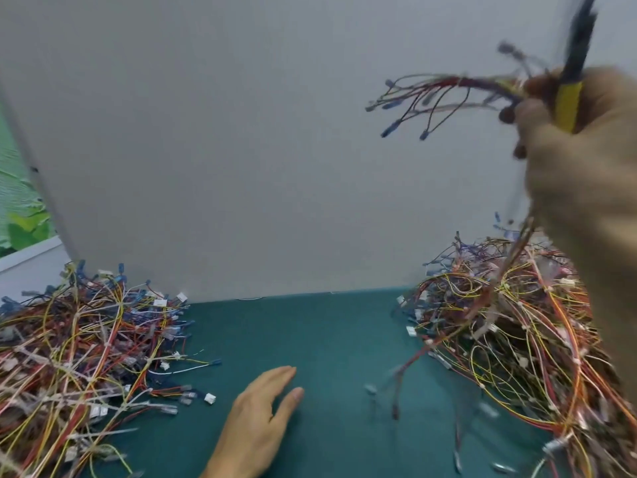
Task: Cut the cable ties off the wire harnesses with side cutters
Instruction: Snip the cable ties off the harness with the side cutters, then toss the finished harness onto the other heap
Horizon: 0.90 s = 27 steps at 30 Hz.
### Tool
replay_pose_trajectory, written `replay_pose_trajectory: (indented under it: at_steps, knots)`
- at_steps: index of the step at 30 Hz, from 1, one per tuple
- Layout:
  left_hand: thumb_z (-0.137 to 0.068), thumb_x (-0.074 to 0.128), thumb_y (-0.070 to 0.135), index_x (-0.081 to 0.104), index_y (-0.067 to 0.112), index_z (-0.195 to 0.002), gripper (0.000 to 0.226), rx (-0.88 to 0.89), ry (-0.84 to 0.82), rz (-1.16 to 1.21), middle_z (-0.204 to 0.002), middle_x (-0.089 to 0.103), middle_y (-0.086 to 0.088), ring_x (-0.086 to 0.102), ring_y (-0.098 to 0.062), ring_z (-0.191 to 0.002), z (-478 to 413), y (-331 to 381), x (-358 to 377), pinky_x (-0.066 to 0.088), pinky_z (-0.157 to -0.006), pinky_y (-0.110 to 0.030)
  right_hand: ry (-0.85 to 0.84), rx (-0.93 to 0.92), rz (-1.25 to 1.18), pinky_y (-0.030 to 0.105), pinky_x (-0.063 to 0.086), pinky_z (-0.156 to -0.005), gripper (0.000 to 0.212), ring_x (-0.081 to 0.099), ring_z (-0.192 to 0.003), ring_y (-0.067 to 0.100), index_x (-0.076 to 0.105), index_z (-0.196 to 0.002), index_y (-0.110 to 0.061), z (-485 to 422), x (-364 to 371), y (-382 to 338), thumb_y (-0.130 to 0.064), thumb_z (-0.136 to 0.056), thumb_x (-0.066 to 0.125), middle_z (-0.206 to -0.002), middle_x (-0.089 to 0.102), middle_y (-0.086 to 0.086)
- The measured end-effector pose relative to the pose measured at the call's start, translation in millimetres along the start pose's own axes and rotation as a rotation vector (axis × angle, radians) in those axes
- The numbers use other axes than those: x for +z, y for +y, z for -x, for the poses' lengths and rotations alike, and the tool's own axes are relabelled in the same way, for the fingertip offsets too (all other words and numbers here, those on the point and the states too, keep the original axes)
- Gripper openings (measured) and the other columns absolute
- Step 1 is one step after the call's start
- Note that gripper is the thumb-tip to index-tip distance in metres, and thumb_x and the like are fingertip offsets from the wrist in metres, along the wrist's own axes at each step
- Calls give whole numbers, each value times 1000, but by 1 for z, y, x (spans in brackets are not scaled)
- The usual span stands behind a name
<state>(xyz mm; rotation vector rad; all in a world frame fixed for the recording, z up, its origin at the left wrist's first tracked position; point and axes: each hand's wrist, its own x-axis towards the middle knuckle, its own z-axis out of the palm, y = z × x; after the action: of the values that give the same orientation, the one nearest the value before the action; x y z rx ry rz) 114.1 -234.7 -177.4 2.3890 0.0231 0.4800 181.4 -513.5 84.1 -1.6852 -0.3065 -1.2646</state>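
Two things were gripped together in the right hand [572, 160] at the upper right of the frame: the side cutters [568, 101] and one wire harness [444, 88], with the fingers curled round both. The harness was held high in front of the grey wall panel [241, 132], its long axis close to level, and its loose blue-tipped ends were fanned out toward the left of the frame. A blurred tail was seen hanging below the hand toward the right-hand pile [510, 332] of harnesses. The cutters were held nearly upright, across the harness, with the yellow grip in the fist and a dark length running out past the top edge; which end carried the blades could not be told. No cable tie could be made out on the lifted harness through the blur. The left hand [258, 419] was laid flat and empty on the green mat [327, 339] at the lower centre, fingers straight and pointed up and to the right, well apart from the harness and far below it, near the left-hand pile [79, 357]. It was judged that the free ends, being turned toward that side, would best be taken by the left hand, so that the cutters could be freed for work
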Motion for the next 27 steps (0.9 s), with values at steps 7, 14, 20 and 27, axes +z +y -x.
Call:
replay_pose_trajectory:
  at_steps: [7, 14, 20, 27]
  knots:
    - [-94, 47, 50, 52, 37, -133, 41, 56, -40, -191, -140, 37, 29, 31, 7, -132, 0, -14, 12, 19, -111, -16, 25, -427, 665, 40, 38, -48, 9, 51, -58, 42, 51, -86, -15, -53, 3, 36, -22, -85, 46, -69, 54, 18]
    - [-57, 70, 44, 78, 24, -79, 31, 210, -13, -418, -93, 73, 10, 72, -19, -86, 0, -12, 18, 55, -64, -38, -709, -140, 1257, 35, 49, -65, 24, 64, -82, 32, 61, -108, -9, 38, 15, 174, -4, -88, 48, -89, 67, 10]
    - [-65, 70, 42, 78, 23, -90, 32, 105, -66, -404, -103, 72, 8, 68, -21, -99, 1, -9, 16, 52, -79, -44, -829, -60, 1358, 45, 47, -85, 22, 49, -112, 35, 62, -108, -9, 37, 16, 187, -14, -88, 55, -123, 51, 16]
    - [-91, 47, 58, 52, 39, -132, 46, 83, -93, -358, -142, 37, 25, 24, -1, -138, 5, -12, 19, 15, -112, -25, -978, 145, 1149, 45, 47, -91, 42, 51, -101, 35, 56, -95, -13, 12, 14, 160, -52, -83, 66, -117, 53, 16]
